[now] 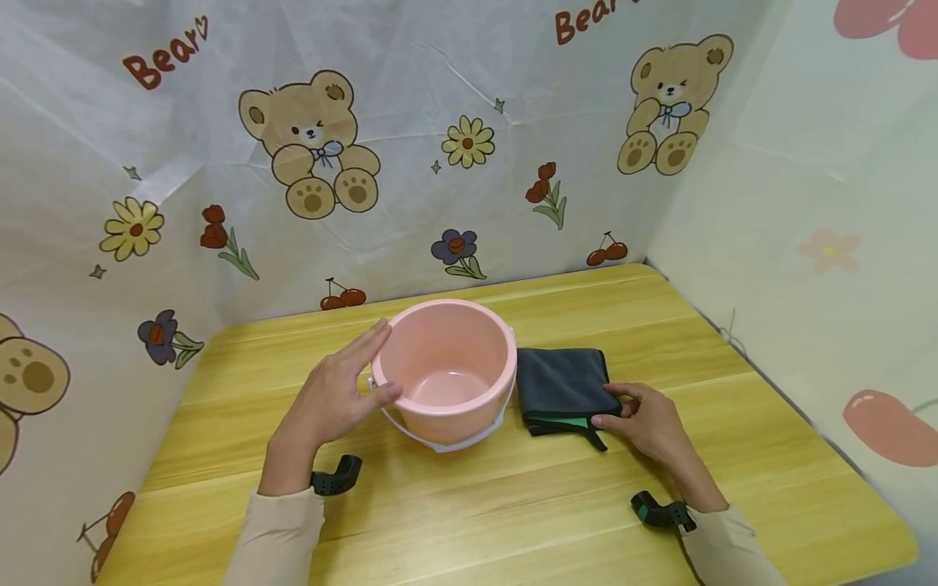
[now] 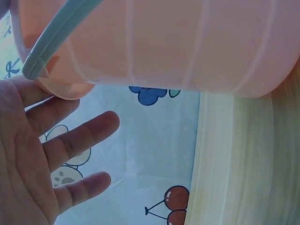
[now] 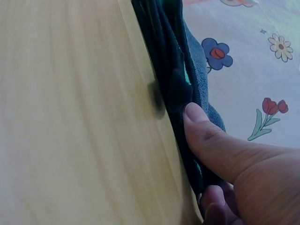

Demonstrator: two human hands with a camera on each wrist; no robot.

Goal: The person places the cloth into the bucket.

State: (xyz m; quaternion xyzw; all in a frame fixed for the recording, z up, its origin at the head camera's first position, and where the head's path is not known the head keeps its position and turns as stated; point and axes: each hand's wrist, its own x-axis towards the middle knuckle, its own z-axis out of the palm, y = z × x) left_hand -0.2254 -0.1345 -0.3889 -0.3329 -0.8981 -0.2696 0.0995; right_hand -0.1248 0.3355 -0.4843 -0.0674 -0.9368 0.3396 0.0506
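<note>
A pink bucket [image 1: 440,423] with a pale handle [image 1: 469,443] stands upright on the table. My left hand [image 1: 330,399] rests against its left side, with thumb and fingertips at the rim. In the left wrist view, several fingers [image 2: 89,136] are straight and spread beside the bucket [image 2: 164,47]. To the bucket's right lies a folded dark grey cloth [image 1: 560,382] with black edging, a green inner side and a small loop. My right hand [image 1: 652,423] pinches the cloth's right edge. In the right wrist view, the thumb presses the folded layers of the cloth [image 3: 176,79].
The wood-grain table [image 1: 469,513] has rounded corners and meets a patterned curtain [image 1: 410,195] at the back. Another pale sheet [image 1: 828,195] hangs along the right side. Black camera mounts [image 1: 337,476] sit on both wrists.
</note>
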